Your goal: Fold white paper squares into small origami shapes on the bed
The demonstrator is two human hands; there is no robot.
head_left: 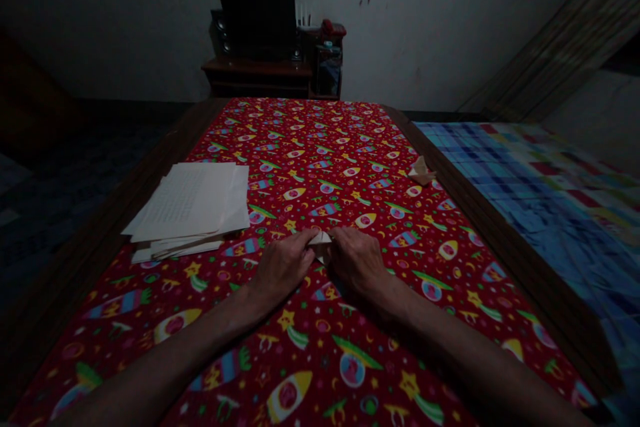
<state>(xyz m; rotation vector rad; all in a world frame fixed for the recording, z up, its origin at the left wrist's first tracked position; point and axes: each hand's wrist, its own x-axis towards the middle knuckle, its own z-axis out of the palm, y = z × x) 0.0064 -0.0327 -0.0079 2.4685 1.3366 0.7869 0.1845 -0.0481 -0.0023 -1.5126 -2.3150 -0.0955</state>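
Paper (321, 239), folded small and pale, sits right between the two hands, over the middle of the red rocket-print tablecloth (330, 360)! One light flap lies crosswise, from hand to hand, and below it a narrower part points back toward the wearer; fingers cover both ends, so the full long axis I cannot call. Left hand (286, 263): thumb and fingers pinching one side. Right hand (359, 257): bent inward, pinching the other, knuckles up. Out to the left, a stack of printed sheets (193, 203), edges askew, lies near the table's wooden border. Over to the right, near the opposite border, a folded paper piece (421, 171) stands with one peak up. And beyond the far end, a dark monitor (257, 23) on a wooden desk (260, 73), red telephone (333, 29) beside it!
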